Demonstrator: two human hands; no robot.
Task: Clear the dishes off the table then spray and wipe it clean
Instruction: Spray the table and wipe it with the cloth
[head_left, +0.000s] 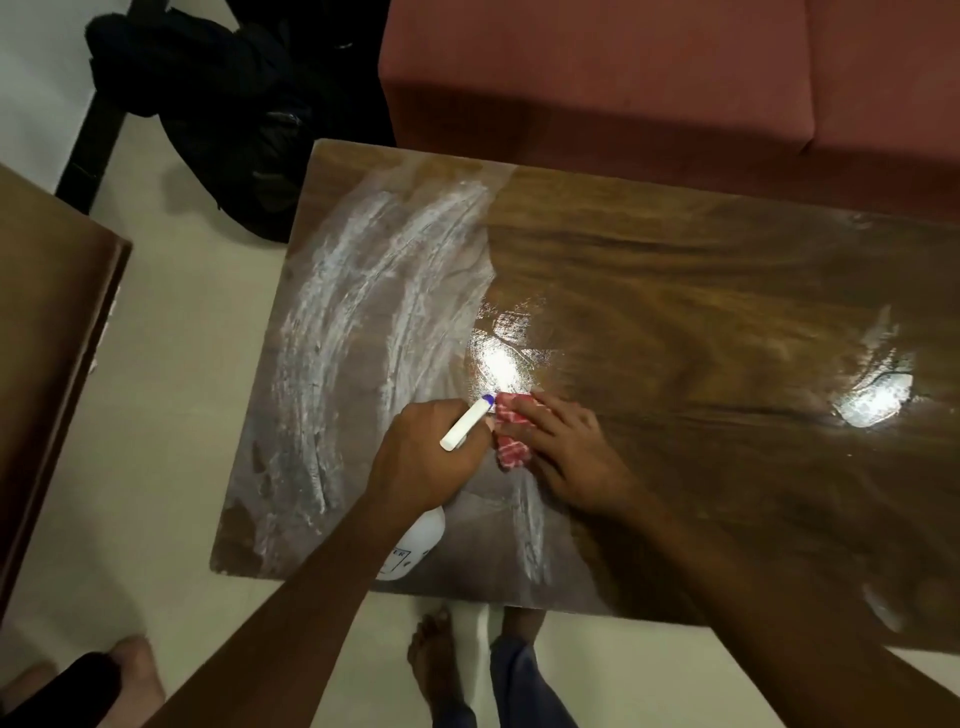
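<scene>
The table (675, 291) has no dishes, so I am wiping: left hand (426, 457) grips the spray bottle (415, 540), right hand (566, 447) lies flat on the red cloth (511, 431) just beside it, which next must sweep the white streaks (332, 332), probably foam, at left.

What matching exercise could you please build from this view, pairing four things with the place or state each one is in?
Things:
1. white plastic spray bottle
2. red-and-white checked cloth
3. white foam streaks
4. reddish-brown sofa

Places or states:
A. beyond the far edge of the brown wooden table
B. pressed flat under the right hand
C. gripped by the left hand
D. smeared over the table's left part

Pairs: 1-C, 2-B, 3-D, 4-A
</scene>
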